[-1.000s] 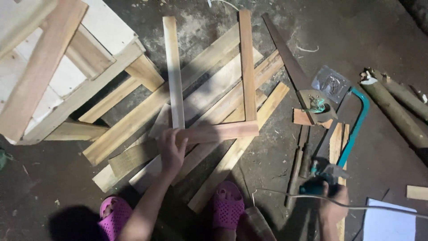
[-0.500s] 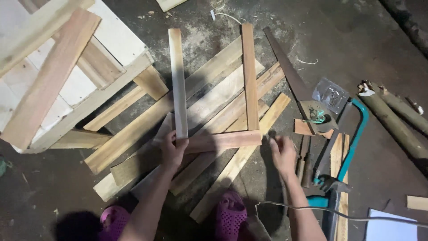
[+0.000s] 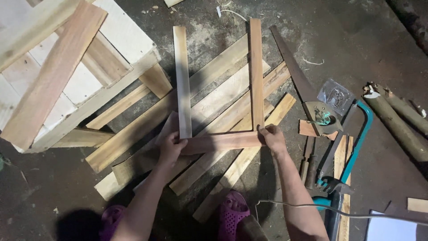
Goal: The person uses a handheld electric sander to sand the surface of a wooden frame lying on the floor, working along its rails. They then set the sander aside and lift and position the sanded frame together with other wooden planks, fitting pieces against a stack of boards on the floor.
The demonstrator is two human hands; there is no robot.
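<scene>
I hold the short reddish crosspiece [image 3: 220, 142] at both ends, my left hand [image 3: 170, 149] and my right hand [image 3: 272, 137] each closed on it. Two upright slats [image 3: 182, 80] meet its ends. Loose planks [image 3: 214, 100] lie beneath it, a handsaw [image 3: 301, 85] to its right.

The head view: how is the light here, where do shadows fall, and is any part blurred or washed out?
Head view: light falls from above, bright on the pale panel at upper left, nearly washed out; the floor at upper right fades dark; the person's shadow pools at the bottom edge near the pink sandal; the left hand, right hand and short crosspiece look sharp.
</scene>
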